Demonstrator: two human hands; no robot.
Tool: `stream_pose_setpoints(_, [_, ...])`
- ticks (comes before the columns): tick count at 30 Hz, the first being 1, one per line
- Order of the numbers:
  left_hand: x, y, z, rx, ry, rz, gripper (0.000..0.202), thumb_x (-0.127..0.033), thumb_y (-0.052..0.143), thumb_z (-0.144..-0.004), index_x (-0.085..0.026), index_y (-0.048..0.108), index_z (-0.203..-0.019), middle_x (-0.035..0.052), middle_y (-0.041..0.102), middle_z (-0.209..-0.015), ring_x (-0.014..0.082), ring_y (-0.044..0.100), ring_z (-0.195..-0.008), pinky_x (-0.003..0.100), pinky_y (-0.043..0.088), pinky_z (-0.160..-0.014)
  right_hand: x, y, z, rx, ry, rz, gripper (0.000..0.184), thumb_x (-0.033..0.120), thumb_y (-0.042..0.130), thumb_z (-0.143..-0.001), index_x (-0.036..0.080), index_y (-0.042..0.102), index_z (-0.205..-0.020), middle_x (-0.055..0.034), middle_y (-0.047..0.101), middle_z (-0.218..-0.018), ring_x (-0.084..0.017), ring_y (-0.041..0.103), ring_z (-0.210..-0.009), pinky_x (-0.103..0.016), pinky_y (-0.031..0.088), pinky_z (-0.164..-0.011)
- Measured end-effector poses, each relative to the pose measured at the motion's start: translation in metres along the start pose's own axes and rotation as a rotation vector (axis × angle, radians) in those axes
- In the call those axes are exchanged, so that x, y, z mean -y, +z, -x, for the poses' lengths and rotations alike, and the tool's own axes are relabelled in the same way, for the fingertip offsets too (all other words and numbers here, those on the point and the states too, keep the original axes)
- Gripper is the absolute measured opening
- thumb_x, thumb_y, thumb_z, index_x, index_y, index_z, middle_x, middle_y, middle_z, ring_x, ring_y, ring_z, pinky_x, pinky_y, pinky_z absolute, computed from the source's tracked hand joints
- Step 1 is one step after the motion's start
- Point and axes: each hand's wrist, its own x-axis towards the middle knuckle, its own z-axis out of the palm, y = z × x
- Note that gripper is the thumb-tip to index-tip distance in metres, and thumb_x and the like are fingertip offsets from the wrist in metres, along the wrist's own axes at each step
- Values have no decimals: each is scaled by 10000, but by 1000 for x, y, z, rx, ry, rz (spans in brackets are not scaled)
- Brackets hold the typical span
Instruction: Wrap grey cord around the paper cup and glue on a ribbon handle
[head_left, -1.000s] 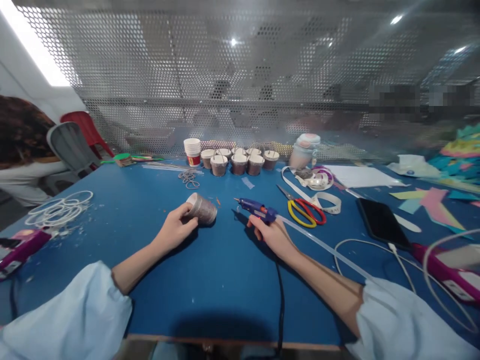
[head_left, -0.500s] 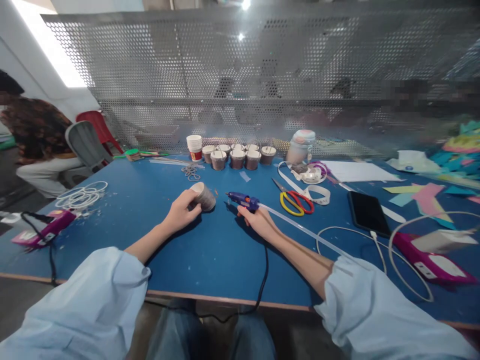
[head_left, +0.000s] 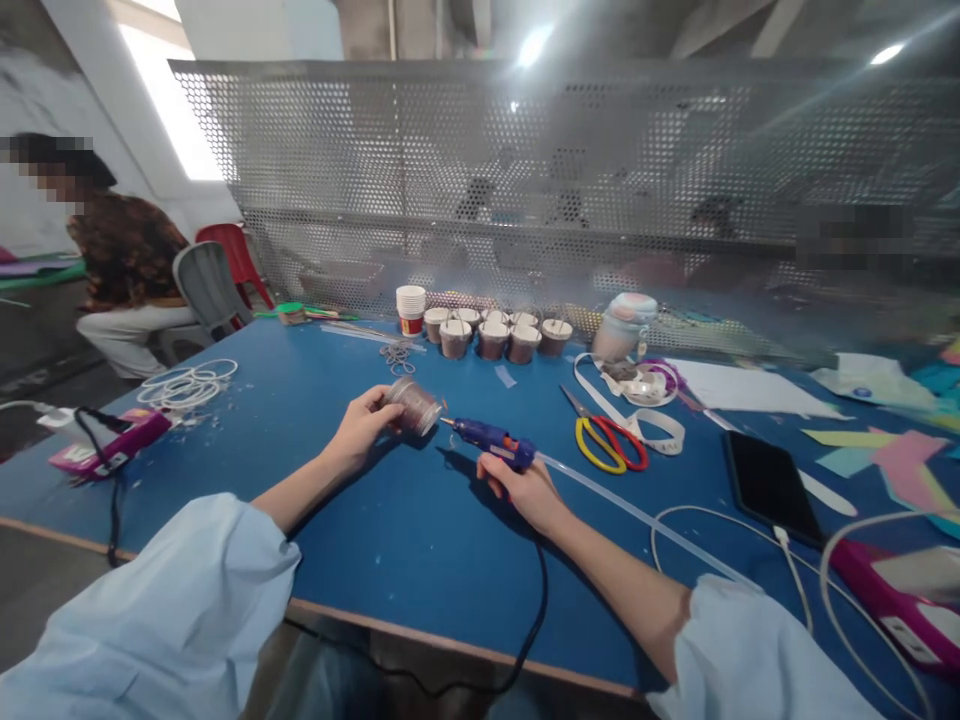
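My left hand (head_left: 365, 432) is closed around a small brown-grey wrapped cup (head_left: 414, 408), which lies tilted on its side above the table. In my right hand (head_left: 525, 487) is a blue hot glue gun (head_left: 491, 443), with a long clear glue stick (head_left: 615, 502) running out of its back. The gun's nozzle points left and sits close to the cup's near end; I cannot tell whether they touch. Scissors (head_left: 604, 440) with yellow and red handles lie to the right of the gun.
Several brown cups (head_left: 492, 338) with pale tops stand at the back beside a stack of paper cups (head_left: 411, 310). To the right are a measuring tape (head_left: 660, 430), a phone (head_left: 769, 480) and a magenta power strip (head_left: 900, 600). A person (head_left: 127, 250) sits far left.
The cup has turned in my left hand, so its open pale end no longer faces up toward me. The glue gun's nozzle has come nearer the cup. The camera view has shifted.
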Motion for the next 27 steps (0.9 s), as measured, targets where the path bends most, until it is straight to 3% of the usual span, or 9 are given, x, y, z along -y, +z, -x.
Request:
stream_pose_setpoints(5, [-2, 7, 4, 3, -130, 192, 201, -224, 690, -639, -150, 641, -819, -25, 604, -673, 96, 526, -556, 222, 442, -512, 0, 2, 1, 5, 28, -48, 375, 473, 466, -854, 181, 603, -662, 46, 460, -460, -99, 425, -439, -240, 327, -488])
stream_pose_setpoints(15, [-8, 13, 9, 37, -255, 365, 211, -209, 743, -581, -141, 627, -744, -17, 589, -653, 100, 533, -561, 200, 440, -441, -4, 3, -1, -46, 44, -127, 373, 477, 494, -860, 181, 604, -661, 43, 465, -464, -102, 428, -451, -245, 328, -505])
stream_pose_setpoints(19, [-7, 13, 9, 43, -272, 380, 210, -223, 745, -584, -139, 624, -734, -11, 584, -648, 101, 530, -558, 200, 443, -434, -9, 3, -1, -74, 12, -195, 370, 476, 492, -873, 181, 604, -680, 40, 477, -473, -105, 435, -453, -251, 335, -512])
stream_pose_setpoints(27, [-6, 13, 8, 43, -272, 404, 197, -212, 739, -591, -135, 617, -726, -11, 586, -652, 97, 533, -545, 200, 444, -430, -3, 3, 3, 27, 9, -145, 366, 466, 490, -875, 175, 598, -683, 42, 463, -482, -98, 426, -456, -243, 311, -493])
